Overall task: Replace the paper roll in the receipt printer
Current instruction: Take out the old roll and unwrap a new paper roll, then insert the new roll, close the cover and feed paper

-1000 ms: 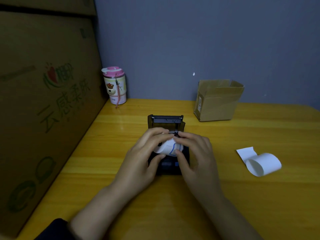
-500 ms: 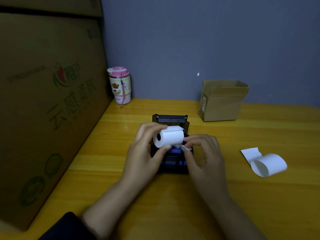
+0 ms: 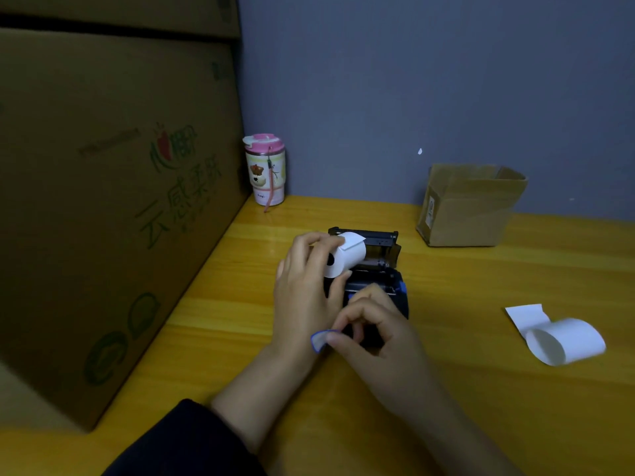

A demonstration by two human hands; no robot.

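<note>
A small black receipt printer (image 3: 385,286) sits on the yellow wooden table (image 3: 481,286) with its lid tilted open at the back. My left hand (image 3: 305,290) grips a fresh white paper roll (image 3: 345,254) and holds it above the printer's left rear corner, its loose end lifted. In front of the printer, my right hand (image 3: 374,331) pinches a small blue-edged sticker (image 3: 321,340) between thumb and finger. Part of the printer's front is hidden behind my right hand.
A loose curl of used white paper (image 3: 563,340) lies on the table at the right. An open small cardboard box (image 3: 469,204) stands at the back right, a pink-lidded cup (image 3: 264,170) in the back corner. A large printed carton (image 3: 103,201) walls off the left side.
My right hand has peeled the blue-edged sticker off the roll and drawn back toward me. My left hand has carried the roll up and to the left, uncovering the open printer.
</note>
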